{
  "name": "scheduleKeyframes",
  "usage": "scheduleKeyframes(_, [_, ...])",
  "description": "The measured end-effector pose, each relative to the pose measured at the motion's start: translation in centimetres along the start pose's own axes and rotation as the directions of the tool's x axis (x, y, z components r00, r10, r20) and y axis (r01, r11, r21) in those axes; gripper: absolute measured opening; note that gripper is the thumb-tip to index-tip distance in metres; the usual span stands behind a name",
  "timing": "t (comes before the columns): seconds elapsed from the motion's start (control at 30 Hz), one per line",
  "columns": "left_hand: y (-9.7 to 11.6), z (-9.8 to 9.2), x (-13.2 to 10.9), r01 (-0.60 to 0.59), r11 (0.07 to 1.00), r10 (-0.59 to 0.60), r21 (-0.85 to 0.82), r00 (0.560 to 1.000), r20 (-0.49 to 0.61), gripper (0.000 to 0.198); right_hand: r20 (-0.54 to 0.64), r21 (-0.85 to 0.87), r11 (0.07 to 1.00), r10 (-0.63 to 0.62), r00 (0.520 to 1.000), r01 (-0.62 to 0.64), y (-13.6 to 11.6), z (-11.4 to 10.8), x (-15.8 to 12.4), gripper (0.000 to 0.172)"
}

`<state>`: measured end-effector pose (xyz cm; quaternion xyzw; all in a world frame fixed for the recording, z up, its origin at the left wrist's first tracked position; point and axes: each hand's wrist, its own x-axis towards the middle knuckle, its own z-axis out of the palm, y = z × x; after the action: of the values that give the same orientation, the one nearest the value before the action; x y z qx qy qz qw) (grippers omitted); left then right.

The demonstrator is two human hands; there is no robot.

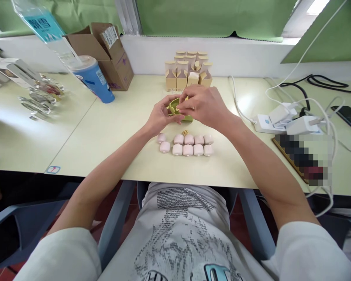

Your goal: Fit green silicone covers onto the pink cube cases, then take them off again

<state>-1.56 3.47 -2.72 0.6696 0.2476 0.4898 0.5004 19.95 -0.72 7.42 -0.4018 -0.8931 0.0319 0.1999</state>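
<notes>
My left hand [160,116] is wrapped round a small olive-green case [173,105], which is open and tilted over the table. My right hand [206,103] is closed in a pinch at the mouth of the case; what its fingertips hold, if anything, is hidden. Just in front of my hands, several small pale-pink rounded cases [188,150] lie on the table, most of them in two rows. A small gold-yellow piece [186,133] sits behind the rows, too small to make out its kind.
Several small cream boxes with raised flaps [181,80] stand behind my hands by the wall. At left are a blue cup [98,82], a tilted clear bottle [46,29] and a cardboard box [117,62]. To the right lie a power strip [266,124], cables and a phone [349,117].
</notes>
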Motion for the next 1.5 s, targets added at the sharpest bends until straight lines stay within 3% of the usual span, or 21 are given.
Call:
scheduleKeyframes(0.27, [1.1, 0.9, -0.2, 0.037, 0.998, -0.034, -0.048, 0.998, 0.057, 0.070, -0.041, -0.274, 0.957, -0.111, 0.993, 0.095, 0.4, 2.2, 0.2, 0.035])
scheduleKeyframes(0.5, [2.1, 1.2, -0.4, 0.105, 0.993, -0.102, -0.049, 0.992, 0.069, 0.069, 0.133, -0.339, 0.937, -0.041, 0.990, 0.084, -0.9, 0.4, 0.0, 0.038])
scheduleKeyframes(0.73, [2.3, 1.2, -0.5, 0.089, 0.994, -0.083, -0.062, 0.992, 0.090, 0.055, 0.140, -0.259, 0.966, 0.016, 0.990, 0.021, -1.7, 0.0, -0.1, 0.040])
scheduleKeyframes(0.87, [3.0, 1.2, -0.6, 0.133, 0.986, -0.126, -0.102, 0.989, 0.071, 0.047, 0.087, 0.004, 1.000, 0.015, 0.996, -0.016, -1.3, 0.1, -0.2, 0.033])
scheduleKeyframes(1.03, [3.5, 0.9, -0.6, 0.196, 0.970, -0.172, -0.146, 0.972, 0.161, 0.064, -0.035, 0.320, 0.947, 0.010, 0.999, 0.001, -1.1, 0.1, -0.3, 0.026])
scheduleKeyframes(1.3, [2.5, 0.9, -0.7, 0.213, 0.957, -0.173, -0.199, 0.965, 0.199, 0.066, 0.069, 0.360, 0.912, 0.183, 0.981, -0.195, -2.8, -0.9, -0.9, 0.026])
scheduleKeyframes(1.5, [2.7, 0.5, -0.3, 0.196, 0.965, -0.154, -0.176, 0.962, 0.227, 0.068, 0.029, 0.343, 0.911, 0.233, 0.972, -0.229, -4.0, -0.7, -0.9, 0.022])
